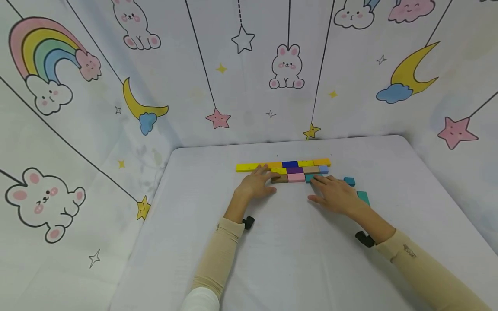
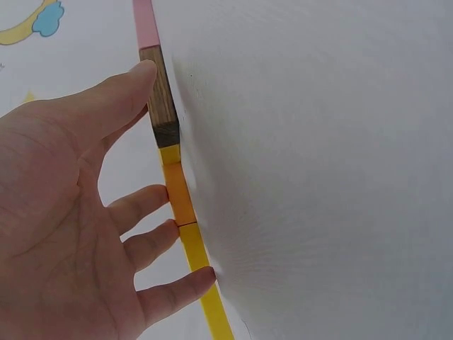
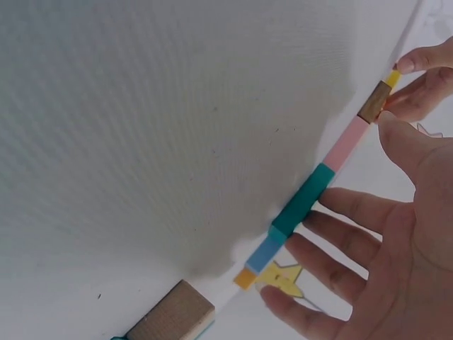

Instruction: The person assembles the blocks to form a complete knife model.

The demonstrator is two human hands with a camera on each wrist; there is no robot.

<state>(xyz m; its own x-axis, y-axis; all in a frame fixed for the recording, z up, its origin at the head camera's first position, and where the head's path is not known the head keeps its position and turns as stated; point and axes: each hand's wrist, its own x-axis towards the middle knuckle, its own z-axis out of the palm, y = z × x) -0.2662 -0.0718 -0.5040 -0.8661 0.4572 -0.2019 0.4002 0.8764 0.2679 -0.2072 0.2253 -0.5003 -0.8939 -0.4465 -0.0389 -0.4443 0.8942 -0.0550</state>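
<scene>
Three rows of coloured wooden blocks lie against each other near the table's far side. My left hand (image 1: 254, 185) is at their left end, its fingers spread over the yellow (image 1: 246, 167) and orange blocks; its thumb touches the dark brown block (image 2: 164, 99). My right hand (image 1: 333, 194) is at the front right, with straight fingertips against the teal block (image 3: 304, 200). Between the hands, the pink block (image 1: 296, 177) sits in the front row. Behind it are a purple block (image 1: 294, 170) and a blue block (image 1: 289, 164). My left fingers partly hide the left end.
A small teal block (image 1: 349, 181) and a larger teal one (image 1: 363, 198) lie loose to the right, beside my right hand. The white table (image 1: 295, 259) meets a cartoon-printed cloth (image 1: 249, 95) at its back edge.
</scene>
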